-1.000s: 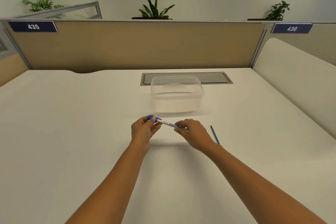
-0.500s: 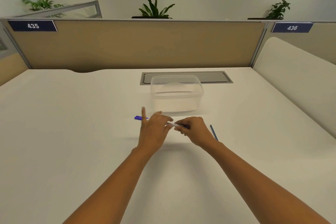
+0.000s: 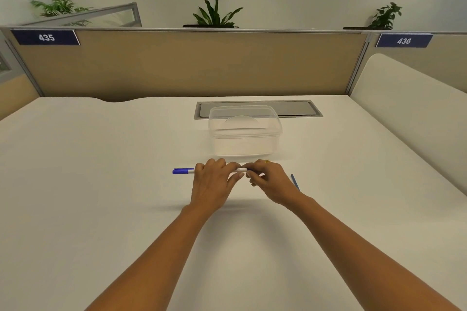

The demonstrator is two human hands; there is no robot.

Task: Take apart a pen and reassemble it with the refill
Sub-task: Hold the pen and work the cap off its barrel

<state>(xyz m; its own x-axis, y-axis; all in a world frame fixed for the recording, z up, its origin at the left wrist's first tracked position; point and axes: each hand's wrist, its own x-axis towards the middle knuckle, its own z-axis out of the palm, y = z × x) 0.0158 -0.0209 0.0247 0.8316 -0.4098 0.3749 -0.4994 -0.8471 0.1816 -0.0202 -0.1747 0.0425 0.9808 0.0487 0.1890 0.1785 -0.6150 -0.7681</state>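
Note:
A white pen with a blue cap (image 3: 184, 171) is held level just above the white desk, its capped end sticking out to the left. My left hand (image 3: 214, 182) wraps over the pen's middle. My right hand (image 3: 270, 180) pinches the pen's right end, which the fingers hide. A thin blue refill (image 3: 294, 182) lies on the desk just right of my right hand, partly covered by the wrist.
A clear plastic container (image 3: 244, 131) stands right behind my hands. A grey cable hatch (image 3: 303, 108) is set into the desk behind it. A beige partition (image 3: 192, 63) closes the back, and a white side panel (image 3: 409, 108) rises on the right.
The pen has turned from tilted to level, and its blue cap now pokes out left of my left hand. My left hand slid right along the barrel and closed over it.

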